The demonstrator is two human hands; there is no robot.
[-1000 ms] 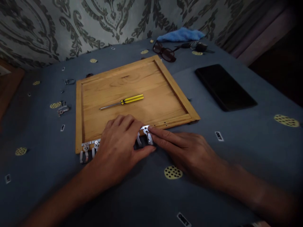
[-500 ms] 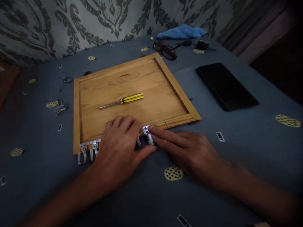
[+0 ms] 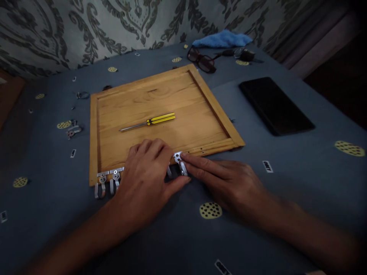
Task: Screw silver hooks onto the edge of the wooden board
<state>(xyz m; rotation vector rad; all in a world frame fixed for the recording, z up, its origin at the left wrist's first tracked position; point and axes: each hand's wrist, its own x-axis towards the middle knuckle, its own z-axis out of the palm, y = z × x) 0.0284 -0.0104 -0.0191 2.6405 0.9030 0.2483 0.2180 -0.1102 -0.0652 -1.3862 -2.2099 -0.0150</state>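
Observation:
A framed wooden board (image 3: 183, 99) lies flat, with a yellow-handled screwdriver (image 3: 161, 118) on it. Along its near edge sits a row of metal hooks (image 3: 116, 179); screw heads show on the two at the left. My left hand (image 3: 147, 172) bends over the middle of this row, its fingers on the board side and its thumb below, hiding the hooks under the palm. At the row's right end is a hook plate (image 3: 178, 156) with open screw holes. My right hand (image 3: 229, 179) presses its fingertips together against this end hook from the right.
Loose metal hooks (image 3: 73, 130) and a small ring-shaped metal piece (image 3: 82, 95) lie left of the board. Behind it are sunglasses (image 3: 205, 63), a blue cloth (image 3: 223, 39) and a watch-like object (image 3: 243, 55). A black tablet-like slab (image 3: 276, 105) lies on the right.
The view has shifted very slightly. Both hands stay in the same place on the row of hooks, and nothing else has visibly moved.

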